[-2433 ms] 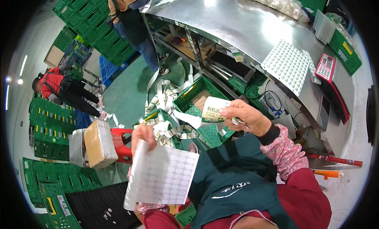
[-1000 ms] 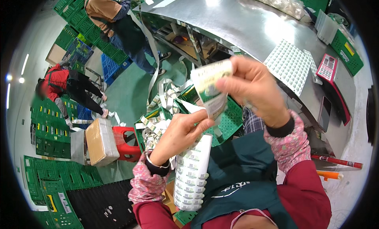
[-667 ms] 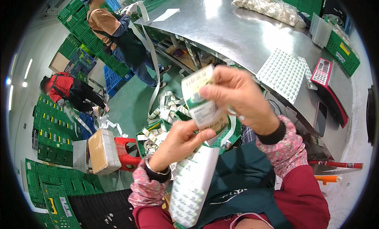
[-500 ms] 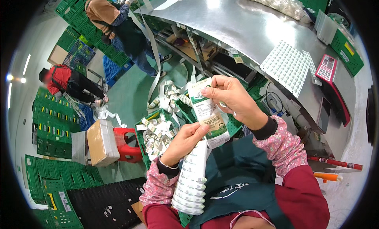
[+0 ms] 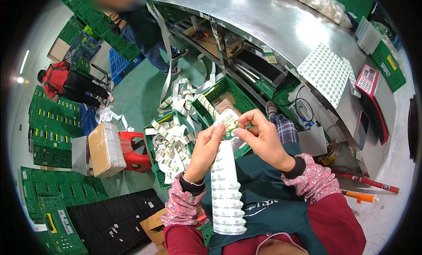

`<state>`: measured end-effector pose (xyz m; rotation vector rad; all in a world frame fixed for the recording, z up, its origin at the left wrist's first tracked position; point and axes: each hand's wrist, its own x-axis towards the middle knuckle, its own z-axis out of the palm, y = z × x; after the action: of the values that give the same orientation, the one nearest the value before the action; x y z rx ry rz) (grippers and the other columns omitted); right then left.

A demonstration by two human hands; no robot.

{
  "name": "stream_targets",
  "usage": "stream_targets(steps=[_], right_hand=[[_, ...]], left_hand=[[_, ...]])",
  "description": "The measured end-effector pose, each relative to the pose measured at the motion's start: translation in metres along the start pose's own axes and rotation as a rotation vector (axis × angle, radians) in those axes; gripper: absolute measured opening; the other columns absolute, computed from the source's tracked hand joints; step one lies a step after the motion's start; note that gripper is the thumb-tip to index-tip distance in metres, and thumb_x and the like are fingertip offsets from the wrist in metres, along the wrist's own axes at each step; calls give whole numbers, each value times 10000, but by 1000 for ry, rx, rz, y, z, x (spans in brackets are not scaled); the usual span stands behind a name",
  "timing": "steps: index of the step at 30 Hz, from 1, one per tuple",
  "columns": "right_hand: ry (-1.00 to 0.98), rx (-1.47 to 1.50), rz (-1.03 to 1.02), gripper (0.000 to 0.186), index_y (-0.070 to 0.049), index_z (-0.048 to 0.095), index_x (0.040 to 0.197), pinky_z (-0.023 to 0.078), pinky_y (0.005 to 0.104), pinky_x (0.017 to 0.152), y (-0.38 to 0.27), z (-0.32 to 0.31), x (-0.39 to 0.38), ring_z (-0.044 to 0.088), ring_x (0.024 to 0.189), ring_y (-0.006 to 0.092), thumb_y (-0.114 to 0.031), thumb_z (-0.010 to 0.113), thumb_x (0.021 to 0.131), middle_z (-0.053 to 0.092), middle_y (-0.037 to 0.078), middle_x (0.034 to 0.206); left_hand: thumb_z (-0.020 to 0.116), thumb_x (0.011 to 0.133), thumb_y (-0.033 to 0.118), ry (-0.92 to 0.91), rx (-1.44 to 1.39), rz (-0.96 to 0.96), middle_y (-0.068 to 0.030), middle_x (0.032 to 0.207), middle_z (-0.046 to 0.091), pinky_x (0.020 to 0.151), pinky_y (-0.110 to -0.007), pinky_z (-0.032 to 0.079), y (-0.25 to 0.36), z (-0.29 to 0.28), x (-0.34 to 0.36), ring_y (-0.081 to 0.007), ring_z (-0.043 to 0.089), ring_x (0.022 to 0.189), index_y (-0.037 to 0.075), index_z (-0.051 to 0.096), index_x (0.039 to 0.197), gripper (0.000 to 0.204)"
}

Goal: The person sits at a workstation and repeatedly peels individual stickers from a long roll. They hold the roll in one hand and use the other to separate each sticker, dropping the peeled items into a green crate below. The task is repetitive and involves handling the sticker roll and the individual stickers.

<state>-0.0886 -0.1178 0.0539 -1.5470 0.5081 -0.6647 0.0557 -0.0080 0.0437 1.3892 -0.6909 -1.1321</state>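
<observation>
My left hand [image 5: 205, 149] is closed, thumb on top, around a green-and-white printed label [image 5: 229, 123] at its left edge. Close beside it, my right hand [image 5: 265, 140] pinches the same label's right side between thumb and fingers. Below the hands, a folded strip of white labels [image 5: 227, 191] hangs down over my dark green apron, its lower part rippled in layers. Part of the held label is hidden by my fingers. Just beyond my hands, a green crate [image 5: 257, 106] has a strip of labels running over its near corner.
Another green crate [image 5: 151, 165] holds a tangle of label strips, with loose backing strips on the floor. A metal table [image 5: 277, 39] at right bears a label sheet [image 5: 325, 72] and a red scale [image 5: 373, 94]. Left stand a red stool [image 5: 132, 155] and a carton [image 5: 105, 149]; two people work farther off.
My right hand has moved down toward my left hand, and the label between them is folded closer. The hanging strip has shifted right. The view has tilted slightly, and the far person is bending over more.
</observation>
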Motion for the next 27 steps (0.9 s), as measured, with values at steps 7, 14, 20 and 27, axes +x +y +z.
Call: stream_targets(steps=[7, 14, 20, 27], right_hand=[[150, -431, -294, 222, -21, 535, 984, 456, 283, 520, 15, 16, 1, 579, 601, 175, -82, 684, 831, 577, 64, 813], [-97, 114, 82, 221, -6, 560, 851, 384, 197, 552, 26, -15, 26, 441, 658, 15, -159, 718, 838, 519, -42, 733], [-95, 232, 95, 182, 7, 557, 913, 427, 194, 626, -16, -19, 52, 491, 685, 33, -119, 677, 861, 552, -14, 800], [-268, 87, 38, 299, -17, 505, 1128, 481, 197, 752, -10, -30, 18, 512, 940, 81, 24, 597, 847, 491, 29, 1076]], left_hand=[[466, 1008, 312, 107, 224, 188, 24, 643, 548, 487, -226, 375, -3, 10, 2, -31, 470, 557, -15, 622, 981, 363], [540, 977, 266, 119, 294, 287, 2, 585, 534, 488, -275, 393, 0, 9, 5, -49, 470, 569, -37, 618, 924, 318], [553, 970, 253, -274, 374, -62, -7, 830, 645, 613, -183, 409, -12, -9, 9, -23, 505, 687, -23, 632, 1029, 293], [497, 995, 248, -71, -83, -29, -19, 879, 657, 604, -185, 444, -6, -23, 7, -31, 563, 705, -16, 605, 1107, 306]])
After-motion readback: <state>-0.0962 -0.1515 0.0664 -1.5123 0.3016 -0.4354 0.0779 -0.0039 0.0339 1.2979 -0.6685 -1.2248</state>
